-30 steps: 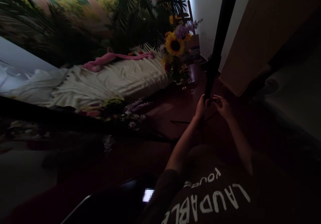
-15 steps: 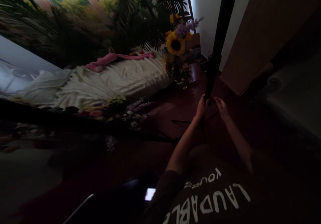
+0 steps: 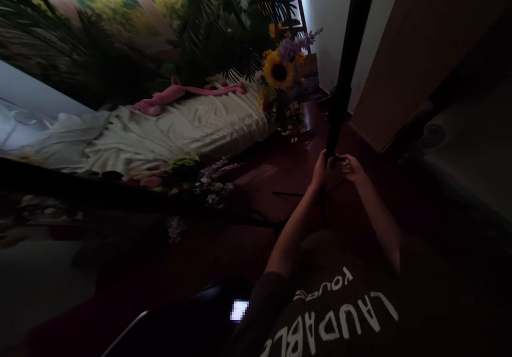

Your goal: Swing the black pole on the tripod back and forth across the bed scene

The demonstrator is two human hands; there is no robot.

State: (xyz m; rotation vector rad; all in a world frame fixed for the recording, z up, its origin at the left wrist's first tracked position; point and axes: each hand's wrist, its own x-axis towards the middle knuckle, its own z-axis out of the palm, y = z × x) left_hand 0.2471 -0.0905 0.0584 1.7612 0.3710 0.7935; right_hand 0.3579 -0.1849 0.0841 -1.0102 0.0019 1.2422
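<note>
A tall black stand (image 3: 344, 74) rises before me, its pole slanting up to the right, with thin legs (image 3: 290, 193) low on the floor. My left hand (image 3: 319, 171) is wrapped round the pole from the left. To the right of the pole, my right hand (image 3: 352, 168) pinches a small dark knob (image 3: 340, 159) that sticks out from its side. The fingers are closed on it. Dim light hides the knob's exact shape.
Left of the stand, a low platform under cream cloth (image 3: 208, 125) carries a pink plush toy (image 3: 160, 98). Sunflowers (image 3: 279, 70) stand at its end. Another dark pole (image 3: 100, 189) crosses the left side. A brown panel (image 3: 404, 74) is at right, above the dark red floor (image 3: 264, 173).
My right hand's fingers have closed on the knob; half a second ago they were looser and a little apart. My left hand keeps its hold on the pole.
</note>
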